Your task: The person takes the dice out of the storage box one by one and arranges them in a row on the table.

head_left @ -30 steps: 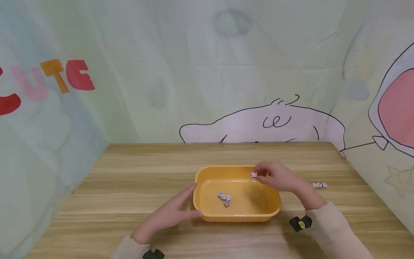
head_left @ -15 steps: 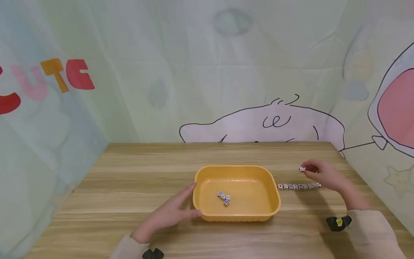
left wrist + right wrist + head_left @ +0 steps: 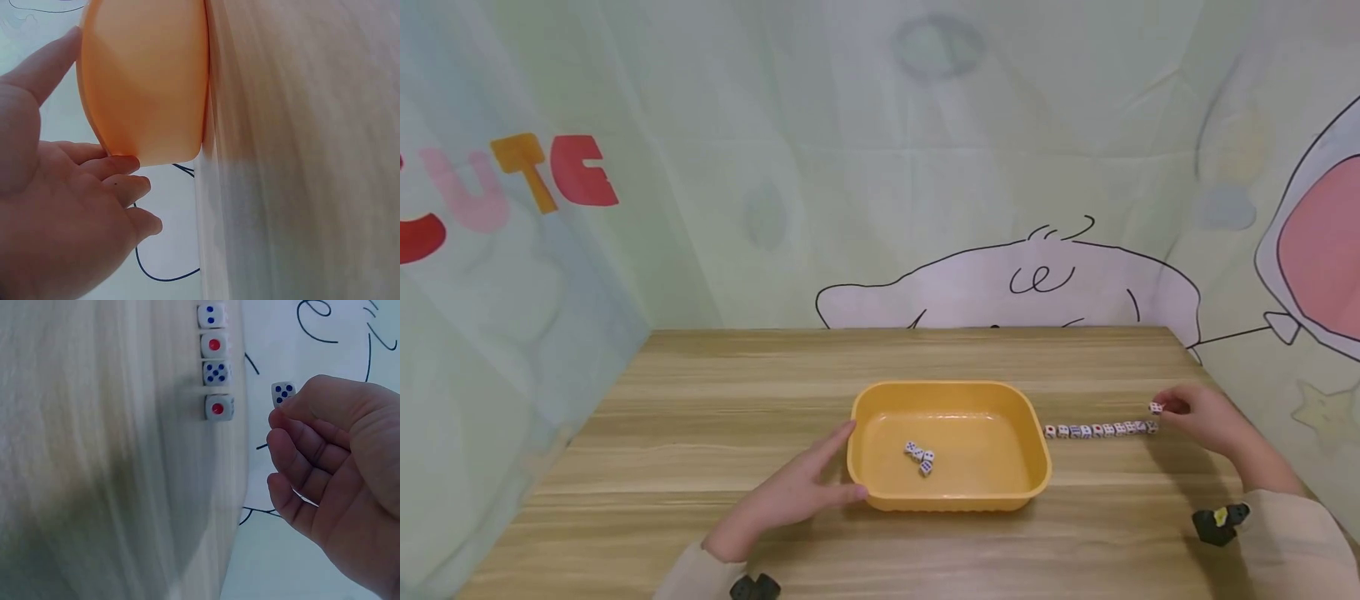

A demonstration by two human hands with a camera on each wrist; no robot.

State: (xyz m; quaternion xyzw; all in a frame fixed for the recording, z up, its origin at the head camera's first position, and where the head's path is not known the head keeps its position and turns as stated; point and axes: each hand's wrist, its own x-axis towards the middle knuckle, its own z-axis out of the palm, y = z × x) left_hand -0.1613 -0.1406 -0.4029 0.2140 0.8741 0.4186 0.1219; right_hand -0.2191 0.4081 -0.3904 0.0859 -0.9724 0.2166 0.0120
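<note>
Dice row [image 3: 1108, 430]: on the wooden table [image 3: 760, 392], beside the tub [image 3: 985, 458].
Right hand [image 3: 1208, 419]: pinching one die [image 3: 1155, 408], raised near the row's right end.
Tub contents: four loose dice [image 3: 918, 454].
Left hand [image 3: 797, 493]: thumb and fingers apart, touching the tub's left side.

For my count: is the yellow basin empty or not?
Not empty: in the head view, four white dice lie inside the yellow basin.

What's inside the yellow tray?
Inside the yellow tray, four white dice lie in a small cluster, left of its middle. The near wall's inner face is hidden, so anything tucked right against it can't be seen.
</note>
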